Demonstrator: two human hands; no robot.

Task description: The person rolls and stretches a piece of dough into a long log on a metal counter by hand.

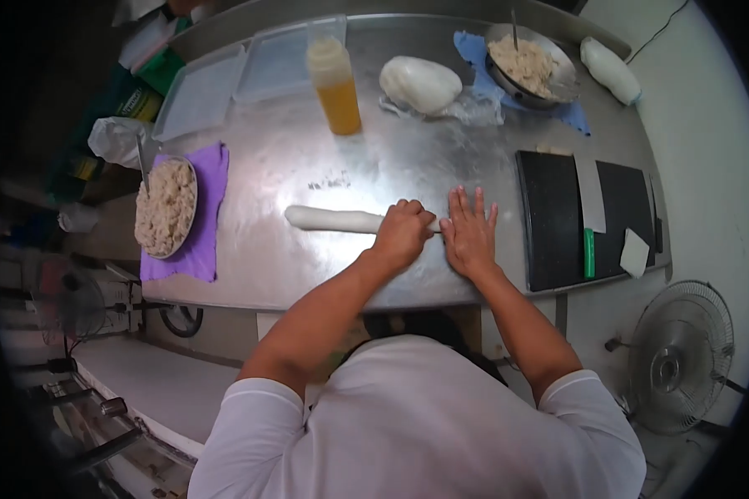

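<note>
A long white dough roll (333, 219) lies sideways on the steel table, its rounded left end free. My left hand (404, 234) is closed over the roll's right part, fingers curled round it. Just to the right, my right hand (471, 231) rests flat with its fingers stretched forward and slightly apart. Its thumb side is at the thin right end of the dough, close to my left knuckles. How much dough lies under my hands is hidden.
On a purple cloth (210, 187) at left stands a bowl of pale filling (166, 208). Behind are a bottle of yellow liquid (339, 104), a wrapped dough lump (422, 84) and another filling bowl (531, 71). At right, a black board (549, 216) carries a wide blade (589, 187) and a white scraper (634, 253).
</note>
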